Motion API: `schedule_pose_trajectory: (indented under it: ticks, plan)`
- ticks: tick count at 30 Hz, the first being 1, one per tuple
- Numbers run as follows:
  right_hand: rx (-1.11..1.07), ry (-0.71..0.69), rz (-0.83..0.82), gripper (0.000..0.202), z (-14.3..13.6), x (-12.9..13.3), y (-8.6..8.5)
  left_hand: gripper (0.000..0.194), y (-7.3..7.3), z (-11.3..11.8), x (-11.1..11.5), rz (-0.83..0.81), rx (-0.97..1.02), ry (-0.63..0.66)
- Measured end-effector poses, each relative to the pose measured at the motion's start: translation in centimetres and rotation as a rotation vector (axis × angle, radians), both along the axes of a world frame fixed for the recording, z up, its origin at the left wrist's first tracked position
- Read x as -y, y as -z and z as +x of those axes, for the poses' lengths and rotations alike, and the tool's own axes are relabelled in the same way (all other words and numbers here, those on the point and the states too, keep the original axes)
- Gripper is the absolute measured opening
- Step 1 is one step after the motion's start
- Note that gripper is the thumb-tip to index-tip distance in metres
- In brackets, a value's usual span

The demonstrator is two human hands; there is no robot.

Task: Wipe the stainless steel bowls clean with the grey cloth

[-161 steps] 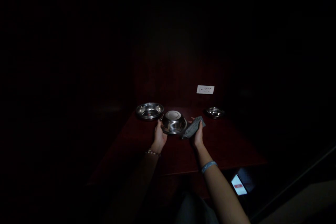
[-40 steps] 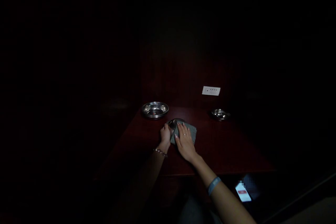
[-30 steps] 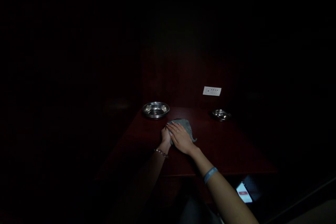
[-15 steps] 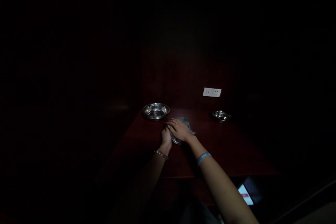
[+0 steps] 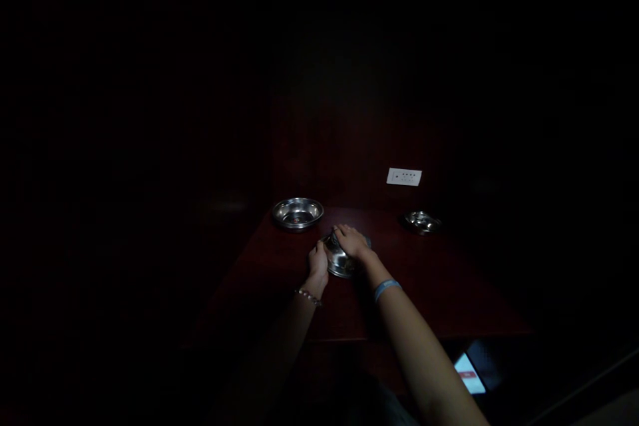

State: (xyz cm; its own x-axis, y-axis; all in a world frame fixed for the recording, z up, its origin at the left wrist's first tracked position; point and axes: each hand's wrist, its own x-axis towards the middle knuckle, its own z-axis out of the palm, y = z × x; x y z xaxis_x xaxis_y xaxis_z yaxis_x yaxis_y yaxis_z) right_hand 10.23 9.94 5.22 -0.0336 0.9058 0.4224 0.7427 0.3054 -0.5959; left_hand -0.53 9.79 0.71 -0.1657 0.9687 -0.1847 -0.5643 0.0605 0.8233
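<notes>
A shiny, domed steel dish (image 5: 338,262) sits on the table with its rim down; I cannot tell if it is a lid or an upturned bowl. At its left side my left hand (image 5: 318,262), with a beaded bracelet, grips the edge. My right hand (image 5: 351,241), a blue band on its wrist, lies over the top right of the dome. It presses a grey cloth (image 5: 368,241), which is mostly hidden beneath the palm.
A round steel basin (image 5: 298,214) stands at the table's back left. A smaller steel dish (image 5: 422,221) is at the back right. A white wall socket (image 5: 404,177) is above the dark red table (image 5: 424,306). A lit screen (image 5: 469,374) shows below the front edge at right.
My right hand has slid right with the cloth, away from my left hand, and uncovered the steel dome's left and front. My left hand stays at the edge.
</notes>
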Motion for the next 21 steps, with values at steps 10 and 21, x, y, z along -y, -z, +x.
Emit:
schedule_pose_trajectory:
  ticks: [10, 21]
  plan:
    - [-0.047, 0.184, -0.114, 0.049, 1.0, 2.0, 0.6, 0.02, -0.2, 0.2, 0.3, 0.009, -0.014, -0.012]
    - [-0.312, 0.146, 0.077, 0.046, 1.9, 3.6, 2.9, 0.024, -0.3, 0.1, 0.4, 0.008, -0.031, -0.014]
